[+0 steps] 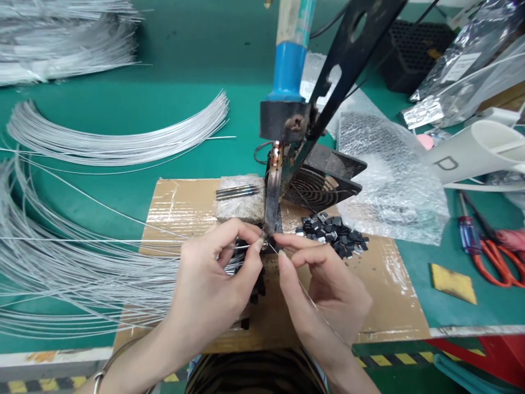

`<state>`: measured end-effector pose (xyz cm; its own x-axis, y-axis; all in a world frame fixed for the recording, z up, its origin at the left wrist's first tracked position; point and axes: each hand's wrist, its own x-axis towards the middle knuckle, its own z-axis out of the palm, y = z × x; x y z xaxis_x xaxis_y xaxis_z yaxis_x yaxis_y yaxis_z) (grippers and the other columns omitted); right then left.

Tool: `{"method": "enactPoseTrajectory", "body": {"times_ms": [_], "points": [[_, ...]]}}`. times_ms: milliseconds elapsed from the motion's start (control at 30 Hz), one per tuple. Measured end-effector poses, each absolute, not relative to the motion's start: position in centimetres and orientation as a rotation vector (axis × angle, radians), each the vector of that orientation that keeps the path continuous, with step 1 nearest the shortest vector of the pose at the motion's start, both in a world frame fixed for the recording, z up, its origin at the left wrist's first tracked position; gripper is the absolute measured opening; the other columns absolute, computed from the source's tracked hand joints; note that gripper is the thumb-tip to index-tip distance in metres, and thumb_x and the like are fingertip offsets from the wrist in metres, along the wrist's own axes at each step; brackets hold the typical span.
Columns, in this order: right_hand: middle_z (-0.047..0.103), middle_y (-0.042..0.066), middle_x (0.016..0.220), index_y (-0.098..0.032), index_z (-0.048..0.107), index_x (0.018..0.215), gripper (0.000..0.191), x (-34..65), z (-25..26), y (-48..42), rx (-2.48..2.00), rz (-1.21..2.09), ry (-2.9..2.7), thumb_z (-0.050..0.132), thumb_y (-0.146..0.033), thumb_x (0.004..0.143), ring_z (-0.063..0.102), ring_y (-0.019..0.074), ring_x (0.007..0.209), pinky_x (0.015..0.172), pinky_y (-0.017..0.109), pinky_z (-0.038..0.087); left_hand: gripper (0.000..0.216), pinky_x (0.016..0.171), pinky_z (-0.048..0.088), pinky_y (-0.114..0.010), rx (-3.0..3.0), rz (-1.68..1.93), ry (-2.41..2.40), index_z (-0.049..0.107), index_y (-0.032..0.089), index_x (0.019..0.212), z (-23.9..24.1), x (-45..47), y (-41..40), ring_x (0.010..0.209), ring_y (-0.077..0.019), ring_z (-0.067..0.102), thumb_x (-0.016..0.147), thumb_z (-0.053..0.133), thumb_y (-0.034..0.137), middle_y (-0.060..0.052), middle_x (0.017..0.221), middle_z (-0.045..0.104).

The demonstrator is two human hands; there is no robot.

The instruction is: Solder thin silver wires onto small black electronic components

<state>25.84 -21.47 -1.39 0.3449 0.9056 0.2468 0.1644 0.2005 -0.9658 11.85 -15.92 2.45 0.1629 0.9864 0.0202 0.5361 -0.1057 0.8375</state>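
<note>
Green bench (184, 93); tube (463, 150) marked "D"; left hand (217, 273) pinching wire (238, 247), right hand (328, 290) pinching thin strand (307, 296).

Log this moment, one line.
left hand: pinching white cable; right hand: pinching thin silvery wire; blue-handled soldering iron: tip between hands

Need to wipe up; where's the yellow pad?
In the head view, the yellow pad lies at right on the green table, between the cardboard and the red-handled scissors.
</note>
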Motion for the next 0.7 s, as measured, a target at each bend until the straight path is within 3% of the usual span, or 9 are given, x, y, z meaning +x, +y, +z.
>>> {"method": "enactPoseTrajectory", "body": {"times_ms": [700], "points": [[0.081,0.003,0.115,-0.022,0.069,0.092,0.025,25.70,-1.34,-21.38,-1.264,0.651,-1.154,0.072,0.002,0.088,0.078,0.0180,0.105,0.101,0.032,0.060,0.013,0.053,0.046,-0.026,1.752,0.812,1.467,0.070,0.023,0.081,2.63,11.85,-15.92,0.072,-0.0154,0.070,0.090,0.062,0.017,0.001,0.082,0.076]]}}
